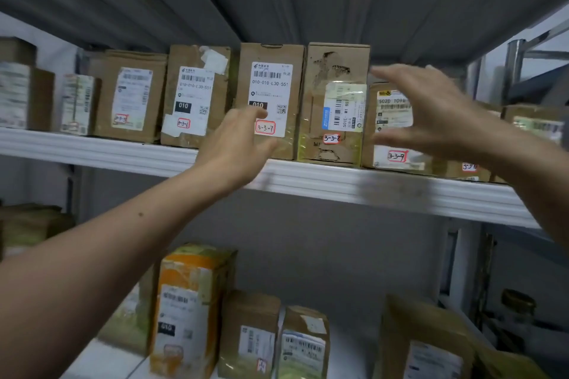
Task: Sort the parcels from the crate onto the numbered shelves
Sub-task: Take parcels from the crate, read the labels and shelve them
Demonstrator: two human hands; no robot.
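I stand beside the person, close before a white metal shelf (369, 184). On it a row of brown cardboard parcels (194, 95) stands upright, each with a white shipping label and a small red-framed number. The left hand (237, 144) reaches up to the brown cardboard parcel marked 3-3-7 (271, 71). Its fingers (258, 113) are stretched forward, close together, against the front of this parcel just above the number, and they grip nothing.

The right hand (437, 114) is in front of the lower brown parcel marked 3-3-9 (397, 157), fingers spread wide and thumb below. It is blurred, so I cannot tell if it touches the parcel. Between these two stands the taped brown parcel marked 3-3-8 (335, 71), close against both.

On the lower white shelf (101, 360) an orange and white carton (184, 301) stands beside more brown parcels.
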